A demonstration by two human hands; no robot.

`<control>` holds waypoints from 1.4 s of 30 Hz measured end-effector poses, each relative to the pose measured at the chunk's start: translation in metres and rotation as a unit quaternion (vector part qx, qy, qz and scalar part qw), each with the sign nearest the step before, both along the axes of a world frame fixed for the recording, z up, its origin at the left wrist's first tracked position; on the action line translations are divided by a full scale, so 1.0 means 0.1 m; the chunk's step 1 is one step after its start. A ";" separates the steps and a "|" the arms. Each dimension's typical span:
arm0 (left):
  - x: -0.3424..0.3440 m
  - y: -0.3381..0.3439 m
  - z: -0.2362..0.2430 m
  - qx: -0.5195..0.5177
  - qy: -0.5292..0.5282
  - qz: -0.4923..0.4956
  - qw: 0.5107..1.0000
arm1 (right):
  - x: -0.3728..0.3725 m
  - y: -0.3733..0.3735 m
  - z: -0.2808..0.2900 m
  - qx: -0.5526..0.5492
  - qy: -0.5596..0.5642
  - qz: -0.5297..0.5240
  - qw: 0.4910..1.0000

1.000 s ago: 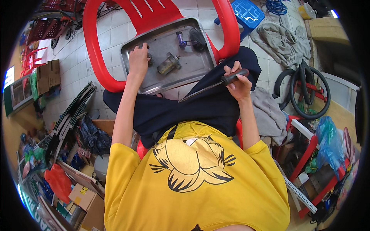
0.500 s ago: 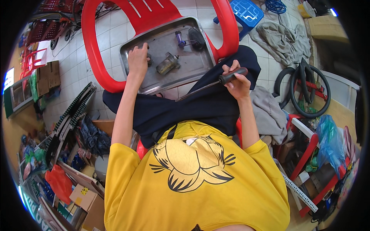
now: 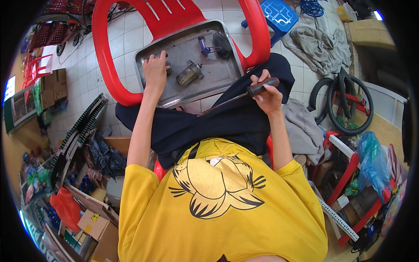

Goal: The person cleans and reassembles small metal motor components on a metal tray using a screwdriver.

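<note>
A steel tray [image 3: 196, 94] rests on a red plastic chair in front of me, holding a dirty cylindrical metal part [image 3: 189, 73], a small purple part [image 3: 203, 43] and a black rounded part [image 3: 222, 44]. At the tray's left side, my left hand [image 3: 154, 70] has its fingers curled over a small dark metal part [image 3: 168, 70], mostly hidden by them. My right hand [image 3: 267, 94] grips the dark handle of a long screwdriver [image 3: 259, 88], whose thin shaft angles down-left over my dark trousers.
Around me are the red chair [image 3: 103, 48], a blue stool [image 3: 275, 17], grey cloths [image 3: 314, 48] and black rubber tubes [image 3: 353, 122] on the tiled floor. Red metal frames [image 3: 349, 174], cardboard boxes [image 3: 94, 225], plastic bags and piled odds and ends crowd both sides.
My right hand and the screwdriver have shifted very slightly left. My left hand stays at the tray's left side, with little visible movement.
</note>
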State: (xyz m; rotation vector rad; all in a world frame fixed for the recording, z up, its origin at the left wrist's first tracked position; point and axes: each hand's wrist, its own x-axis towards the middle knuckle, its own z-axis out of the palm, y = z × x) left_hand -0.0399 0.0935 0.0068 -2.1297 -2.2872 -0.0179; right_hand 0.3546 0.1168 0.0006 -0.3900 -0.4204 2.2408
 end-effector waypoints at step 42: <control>0.08 -0.91 0.01 0.154 -0.276 0.142 0.938 | -0.14 -0.13 0.08 0.014 -0.119 -0.043 0.992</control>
